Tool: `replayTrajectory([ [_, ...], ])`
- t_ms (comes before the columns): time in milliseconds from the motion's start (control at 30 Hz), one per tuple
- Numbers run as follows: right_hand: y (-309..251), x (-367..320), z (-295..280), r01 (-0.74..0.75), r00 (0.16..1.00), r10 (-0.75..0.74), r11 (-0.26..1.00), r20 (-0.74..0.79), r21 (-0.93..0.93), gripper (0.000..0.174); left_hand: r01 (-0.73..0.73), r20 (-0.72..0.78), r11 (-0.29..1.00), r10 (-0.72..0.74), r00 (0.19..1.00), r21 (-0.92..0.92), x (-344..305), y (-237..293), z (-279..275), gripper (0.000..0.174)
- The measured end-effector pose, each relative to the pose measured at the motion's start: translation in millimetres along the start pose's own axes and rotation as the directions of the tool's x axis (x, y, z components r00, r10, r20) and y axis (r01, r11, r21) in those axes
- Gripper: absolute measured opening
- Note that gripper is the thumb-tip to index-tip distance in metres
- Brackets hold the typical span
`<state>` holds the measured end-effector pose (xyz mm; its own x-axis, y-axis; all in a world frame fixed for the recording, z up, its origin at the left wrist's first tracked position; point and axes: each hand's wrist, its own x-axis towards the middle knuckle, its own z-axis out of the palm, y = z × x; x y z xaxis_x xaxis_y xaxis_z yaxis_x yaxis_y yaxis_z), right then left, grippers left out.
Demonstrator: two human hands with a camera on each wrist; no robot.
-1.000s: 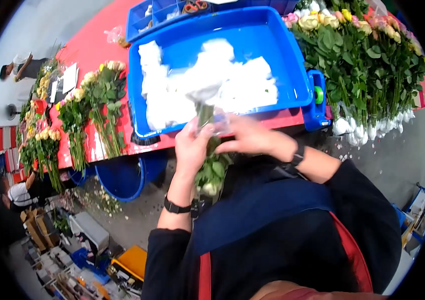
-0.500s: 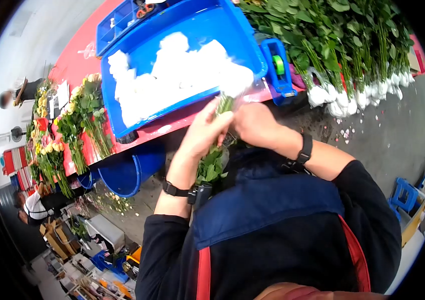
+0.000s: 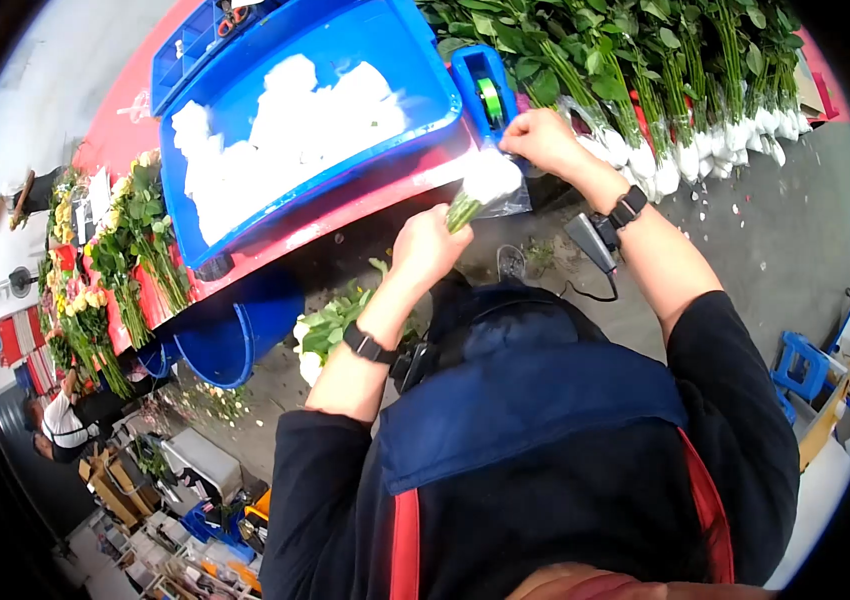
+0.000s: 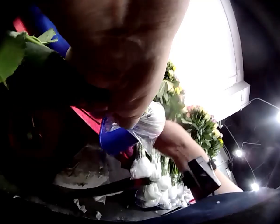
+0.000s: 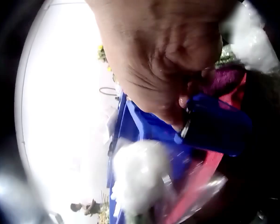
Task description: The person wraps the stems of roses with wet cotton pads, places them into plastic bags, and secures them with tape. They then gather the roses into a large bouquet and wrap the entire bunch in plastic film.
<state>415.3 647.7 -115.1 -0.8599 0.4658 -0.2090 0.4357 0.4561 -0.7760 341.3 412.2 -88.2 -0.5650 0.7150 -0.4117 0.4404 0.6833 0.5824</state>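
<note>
My left hand (image 3: 428,245) grips a bunch of flowers by the stems, its leaves and pale blooms (image 3: 330,330) hanging down toward the floor. The stem ends are wrapped in a wet-looking white wad (image 3: 492,177) inside a clear plastic bag (image 4: 149,123), pointing up and away from me. My right hand (image 3: 545,140) is at the front end of a blue tape dispenser (image 3: 485,88) with a green-cored roll. In the right wrist view its fingertips pinch at the cutting edge, where a thin shiny strip of tape (image 5: 185,128) shows.
A blue tray (image 3: 425,130) of white wads (image 3: 290,130) stands on the red table (image 3: 345,215). Several bunches with bagged white ends (image 3: 685,165) lie at right. More flower bunches (image 3: 155,250) lie at left, above a blue bin (image 3: 235,345). Another person (image 3: 65,425) is beyond.
My right hand has left the bagged stem ends and moved right and up to the tape dispenser. My left hand still holds the bunch, and the view has shifted right.
</note>
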Motion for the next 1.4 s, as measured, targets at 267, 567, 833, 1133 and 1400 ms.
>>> replayTrajectory([
  [267, -7.5, -145.4, 10.3, 0.069, 0.993, -0.090, 0.967, 0.074, 0.245, 0.014, 0.102, 0.398, 0.964, 0.004, 0.917, -0.245, 18.3, 47.1, -0.8, 0.021],
  [567, -52.2, -183.4, -32.6, 0.083, 0.993, -0.116, 0.839, 0.028, 0.537, 0.003, -0.059, 0.331, 0.991, 0.096, 0.939, -0.122, 10.9, 39.9, 31.3, 0.036],
  [833, -3.8, -179.0, 3.5, -0.134, 0.986, 0.164, 0.852, -0.015, 0.506, 0.011, 0.179, 0.615, 0.903, 0.111, 0.781, -0.391, 0.4, 74.1, 4.5, 0.015],
  [1133, -14.1, -78.6, -20.9, 0.596, 0.721, -0.620, 0.783, -0.309, -0.180, 0.024, -0.113, 0.312, 0.979, 0.162, 0.936, -0.169, -32.4, 98.0, 0.5, 0.027],
  [1400, 29.5, -80.7, 7.6, 0.618, 0.750, -0.627, 0.778, -0.212, -0.114, 0.026, -0.128, 0.008, 0.974, 0.129, 0.992, 0.188, -28.0, 92.6, -11.2, 0.028],
])
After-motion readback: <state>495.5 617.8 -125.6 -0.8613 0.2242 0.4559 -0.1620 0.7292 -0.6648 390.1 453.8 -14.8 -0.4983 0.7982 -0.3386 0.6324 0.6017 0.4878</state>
